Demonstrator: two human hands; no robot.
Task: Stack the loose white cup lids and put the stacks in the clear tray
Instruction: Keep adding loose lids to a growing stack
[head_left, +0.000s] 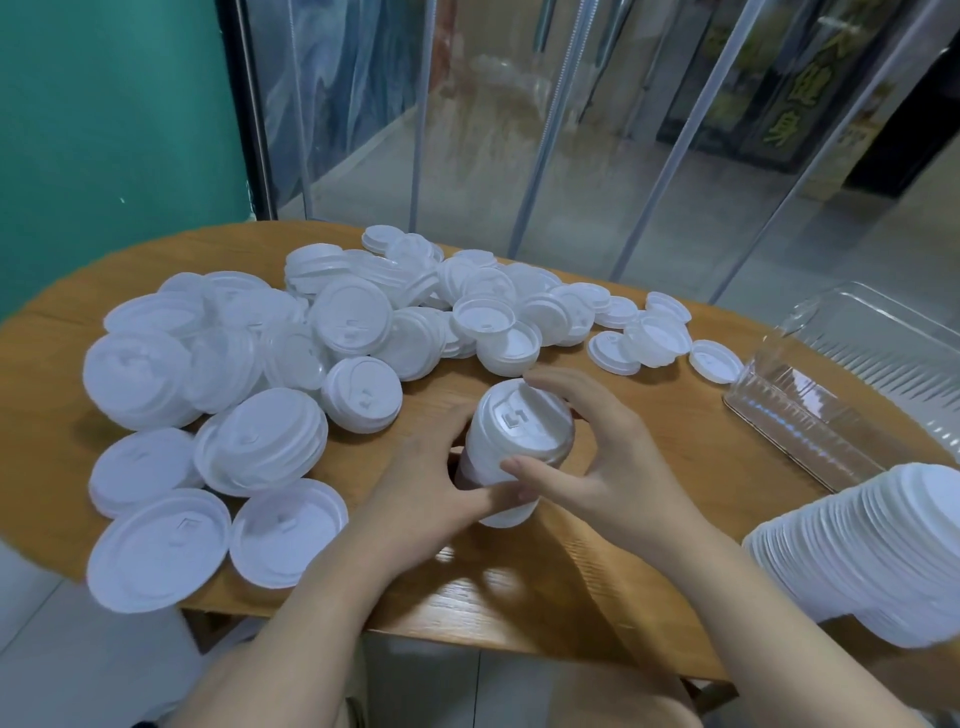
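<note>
A short stack of white cup lids (519, 431) stands upright on the wooden table (571, 597) near its front middle. My left hand (431, 493) grips the stack's lower left side. My right hand (602, 452) curls around its top and right side, thumb on the near rim. Several loose white lids (291, 353) lie heaped across the left and back of the table. A clear tray (810, 431) sits at the right, holding nothing that I can see. A long stack of lids (872, 551) lies on its side at the right front edge.
A clear plastic cover (893, 332) lies behind the tray at the far right. A few single lids (714, 361) rest between the heap and the tray. A teal wall stands at the left and hanging clear strips close off the back.
</note>
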